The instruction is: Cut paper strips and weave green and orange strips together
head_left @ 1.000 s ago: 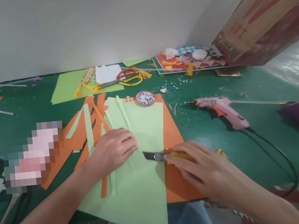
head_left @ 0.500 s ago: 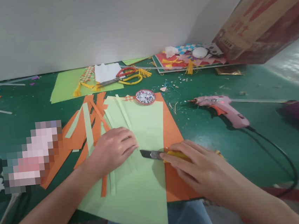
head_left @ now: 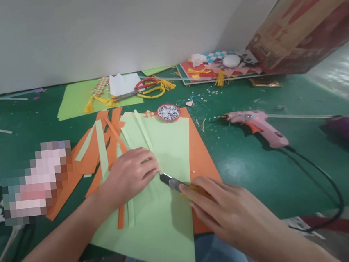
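Observation:
My right hand (head_left: pixel 221 202) grips a yellow utility knife (head_left: pixel 171 182), its dark blade extended and pointing up and left. The blade tip is close to the fingertips of my left hand (head_left: pixel 136 167); whether they touch, I cannot tell. Curled over the paper, my left hand pinches a narrow light green paper strip (head_left: pixel 143 130) that runs down to its fingertips. Beneath both hands lies a light green paper sheet (head_left: pixel 169 234), overhanging the table's front edge. An orange sheet (head_left: pixel 200 157) shows under its right side. Orange paper strips (head_left: pixel 87 156) and green ones lie left of my left hand.
A pink glue gun (head_left: pixel 257 123) with a black cord rests at right. A round dish of small bits (head_left: pixel 168 112) stands on the sheet's far edge. Behind are scissors (head_left: pixel 150 90), tasselled paper pieces and a paper bag (head_left: pixel 300 28). A pixelated object (head_left: pixel 39 181) lies left.
My right hand has moved slightly left and down with the utility knife, bringing the blade tip nearer my left fingertips. My left hand stays in almost the same place.

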Action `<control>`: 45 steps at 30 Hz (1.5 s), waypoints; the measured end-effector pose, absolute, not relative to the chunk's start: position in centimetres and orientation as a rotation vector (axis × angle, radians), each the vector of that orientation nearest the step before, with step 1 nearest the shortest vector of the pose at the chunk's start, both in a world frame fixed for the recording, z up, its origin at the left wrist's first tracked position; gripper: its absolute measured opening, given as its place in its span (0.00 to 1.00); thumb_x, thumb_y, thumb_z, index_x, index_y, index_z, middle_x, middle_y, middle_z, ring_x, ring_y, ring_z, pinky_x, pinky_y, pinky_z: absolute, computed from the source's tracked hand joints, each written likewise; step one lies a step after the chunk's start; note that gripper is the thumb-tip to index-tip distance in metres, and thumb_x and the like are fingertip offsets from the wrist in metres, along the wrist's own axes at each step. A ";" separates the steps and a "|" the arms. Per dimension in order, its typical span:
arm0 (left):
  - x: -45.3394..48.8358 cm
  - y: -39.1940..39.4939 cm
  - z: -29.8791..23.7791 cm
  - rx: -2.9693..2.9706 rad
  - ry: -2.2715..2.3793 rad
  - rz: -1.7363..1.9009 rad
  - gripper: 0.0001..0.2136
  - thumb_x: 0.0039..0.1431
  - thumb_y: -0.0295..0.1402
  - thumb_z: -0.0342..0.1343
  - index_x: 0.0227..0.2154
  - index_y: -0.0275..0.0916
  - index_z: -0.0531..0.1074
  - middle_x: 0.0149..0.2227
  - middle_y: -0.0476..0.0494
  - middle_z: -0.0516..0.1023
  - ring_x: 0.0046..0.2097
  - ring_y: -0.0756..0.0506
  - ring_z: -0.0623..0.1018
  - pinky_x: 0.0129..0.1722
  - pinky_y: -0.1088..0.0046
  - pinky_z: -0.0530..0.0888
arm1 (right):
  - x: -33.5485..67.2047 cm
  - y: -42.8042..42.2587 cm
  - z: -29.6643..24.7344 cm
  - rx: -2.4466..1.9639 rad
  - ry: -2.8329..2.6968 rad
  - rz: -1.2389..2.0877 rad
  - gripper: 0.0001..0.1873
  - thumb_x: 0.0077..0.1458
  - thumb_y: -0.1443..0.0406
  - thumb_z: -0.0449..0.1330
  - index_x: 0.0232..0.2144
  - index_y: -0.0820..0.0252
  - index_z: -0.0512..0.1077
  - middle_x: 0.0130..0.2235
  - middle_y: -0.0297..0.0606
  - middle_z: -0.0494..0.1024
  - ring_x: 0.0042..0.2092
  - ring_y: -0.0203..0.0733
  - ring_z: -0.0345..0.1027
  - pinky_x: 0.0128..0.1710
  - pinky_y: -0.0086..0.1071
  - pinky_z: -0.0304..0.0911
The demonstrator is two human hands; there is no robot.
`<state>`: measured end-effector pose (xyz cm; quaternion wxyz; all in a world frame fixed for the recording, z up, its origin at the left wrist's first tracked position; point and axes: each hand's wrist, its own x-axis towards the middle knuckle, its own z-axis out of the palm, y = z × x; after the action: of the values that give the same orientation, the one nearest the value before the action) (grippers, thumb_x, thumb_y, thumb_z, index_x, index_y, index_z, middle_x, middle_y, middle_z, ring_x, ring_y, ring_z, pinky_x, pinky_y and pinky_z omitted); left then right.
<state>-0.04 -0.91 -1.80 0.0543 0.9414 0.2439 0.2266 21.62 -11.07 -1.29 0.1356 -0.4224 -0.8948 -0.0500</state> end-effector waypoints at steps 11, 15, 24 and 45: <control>0.0 -1.0 -2.0 2.832 0.777 0.693 0.11 0.64 0.31 0.50 0.28 0.36 0.74 0.31 0.46 0.78 0.34 0.47 0.77 0.35 0.71 0.72 | 21.8 -10.7 -1.5 -1.249 -2.559 -0.129 0.17 0.58 0.72 0.47 0.45 0.66 0.72 0.34 0.43 0.74 0.28 0.36 0.69 0.24 0.29 0.63; 0.0 -1.0 -2.0 2.823 0.782 0.690 0.12 0.64 0.33 0.49 0.27 0.36 0.74 0.31 0.45 0.78 0.35 0.47 0.77 0.35 0.71 0.72 | 21.9 -10.2 -1.3 -1.250 -2.571 -0.131 0.17 0.58 0.72 0.48 0.45 0.66 0.72 0.34 0.43 0.74 0.28 0.36 0.69 0.24 0.29 0.64; -0.1 -1.0 -2.1 2.835 0.778 0.683 0.14 0.65 0.33 0.47 0.28 0.37 0.74 0.32 0.45 0.78 0.35 0.48 0.77 0.35 0.72 0.72 | 22.0 -9.1 -1.4 -1.249 -2.590 -0.128 0.16 0.58 0.70 0.50 0.46 0.64 0.71 0.34 0.41 0.73 0.29 0.36 0.68 0.25 0.30 0.63; 0.1 -1.2 -2.0 2.886 0.767 0.693 0.13 0.65 0.29 0.46 0.27 0.36 0.72 0.32 0.45 0.78 0.34 0.49 0.76 0.34 0.73 0.71 | 21.8 -7.0 -1.4 -1.254 -2.562 -0.184 0.15 0.57 0.71 0.52 0.44 0.61 0.73 0.33 0.38 0.73 0.29 0.34 0.68 0.23 0.28 0.58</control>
<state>0.06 -1.17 -2.01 0.0381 0.9408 0.2499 0.2258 21.82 -7.00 -1.42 0.1411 -0.4342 -0.8874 -0.0638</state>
